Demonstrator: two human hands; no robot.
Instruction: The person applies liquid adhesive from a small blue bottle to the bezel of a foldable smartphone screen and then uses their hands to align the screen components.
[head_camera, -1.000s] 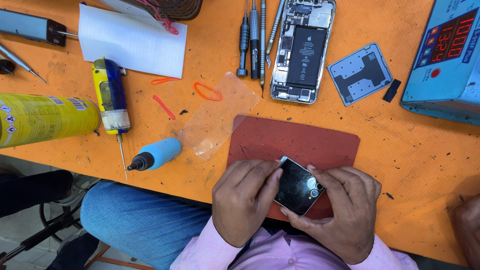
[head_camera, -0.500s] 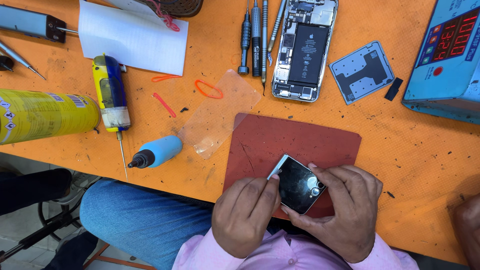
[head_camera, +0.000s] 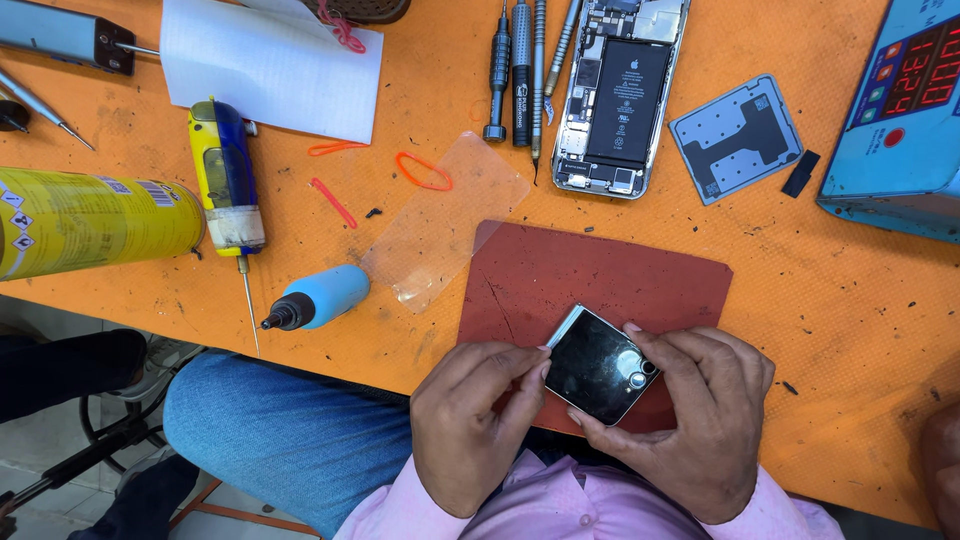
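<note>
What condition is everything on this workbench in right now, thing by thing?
Small dark phone: gripped in both hands, tilted above the red mat.
Left hand: fingertips on the phone's left edge.
Right hand: holding its right side.
Opened phone: back off, battery showing.
Yellow can: lying on its side.
Clear film: lying flat.

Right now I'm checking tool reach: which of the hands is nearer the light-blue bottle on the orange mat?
Left. The left hand sits just right of and below the light-blue bottle; the right hand is farther right, beyond the small dark device both hands grip.
</note>
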